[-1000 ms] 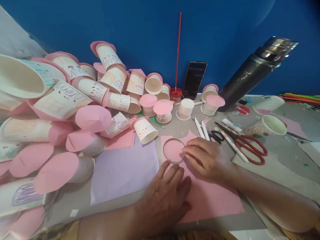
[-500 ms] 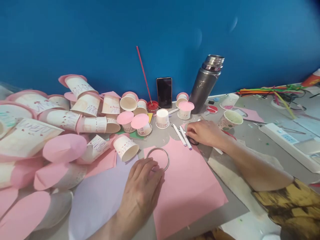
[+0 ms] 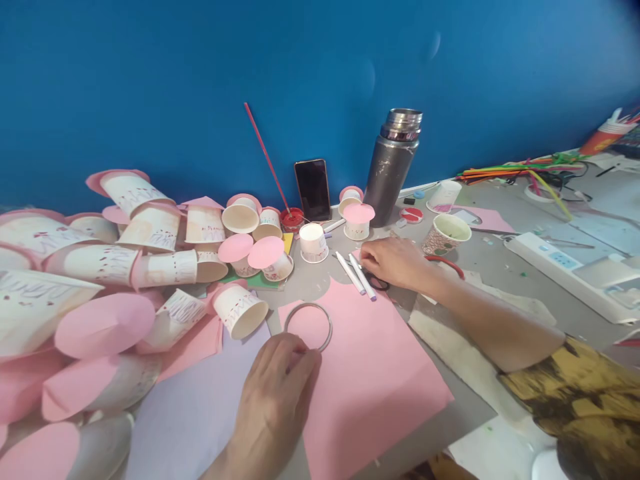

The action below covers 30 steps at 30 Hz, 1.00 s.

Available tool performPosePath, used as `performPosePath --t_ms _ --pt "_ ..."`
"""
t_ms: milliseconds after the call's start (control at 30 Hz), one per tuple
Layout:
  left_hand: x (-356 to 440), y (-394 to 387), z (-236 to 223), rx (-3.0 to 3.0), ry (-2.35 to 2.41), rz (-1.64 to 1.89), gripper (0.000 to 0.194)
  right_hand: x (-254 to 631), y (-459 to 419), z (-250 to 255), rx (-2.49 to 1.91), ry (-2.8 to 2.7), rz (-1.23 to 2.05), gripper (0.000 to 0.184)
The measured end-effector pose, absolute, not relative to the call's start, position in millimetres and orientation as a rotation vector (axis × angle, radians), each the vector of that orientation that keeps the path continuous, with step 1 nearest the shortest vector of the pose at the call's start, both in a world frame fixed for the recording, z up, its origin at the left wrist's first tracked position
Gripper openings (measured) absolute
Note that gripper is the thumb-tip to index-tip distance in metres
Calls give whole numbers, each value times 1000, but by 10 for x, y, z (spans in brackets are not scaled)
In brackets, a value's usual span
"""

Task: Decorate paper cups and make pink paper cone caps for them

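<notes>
Lying on pink paper [image 3: 373,387], the ring [image 3: 331,325] could slip — left hand [image 3: 277,393] at its near edge only; right hand [image 3: 395,262] could knock the adjacent markers [image 3: 361,275]. Fingers [image 3: 306,364], both hands: grip hidden, cannot tell.

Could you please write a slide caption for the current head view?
Left hand at a ring on pink paper, right hand by two white markers, paper cups heaped at left.

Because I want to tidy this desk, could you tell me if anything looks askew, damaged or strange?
The pink sheet has a jagged far edge, as if pieces were cut away. The dark flask has pale scuffs. At left, paper cups lie heaped untidily, many on their sides. I see no spill.
</notes>
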<state>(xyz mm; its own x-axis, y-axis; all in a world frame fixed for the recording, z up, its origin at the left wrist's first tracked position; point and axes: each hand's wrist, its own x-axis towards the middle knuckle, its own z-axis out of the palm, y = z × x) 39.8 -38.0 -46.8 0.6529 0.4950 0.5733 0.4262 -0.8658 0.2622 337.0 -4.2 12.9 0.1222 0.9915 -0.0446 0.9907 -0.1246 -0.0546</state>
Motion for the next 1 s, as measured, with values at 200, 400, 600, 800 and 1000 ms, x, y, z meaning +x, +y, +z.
performPosePath --t_ms 200,400,600,800,1000 --pt "380 -378 -493 2772 786 924 19 3311 -39 39 -2178 -2153 152 20" --pt "383 -384 -491 2794 787 898 16 3375 19 -120 -1911 -2314 153 22" --pt "378 -380 -489 2813 759 929 20 3390 2 -201 -1895 -2497 -21 28" --pt "399 -387 -491 2801 755 927 20 3375 -41 -212 -1785 -2644 -163 24" --pt "382 -380 -516 2785 742 1006 20 3280 -77 -83 -1813 -2670 -176 22"
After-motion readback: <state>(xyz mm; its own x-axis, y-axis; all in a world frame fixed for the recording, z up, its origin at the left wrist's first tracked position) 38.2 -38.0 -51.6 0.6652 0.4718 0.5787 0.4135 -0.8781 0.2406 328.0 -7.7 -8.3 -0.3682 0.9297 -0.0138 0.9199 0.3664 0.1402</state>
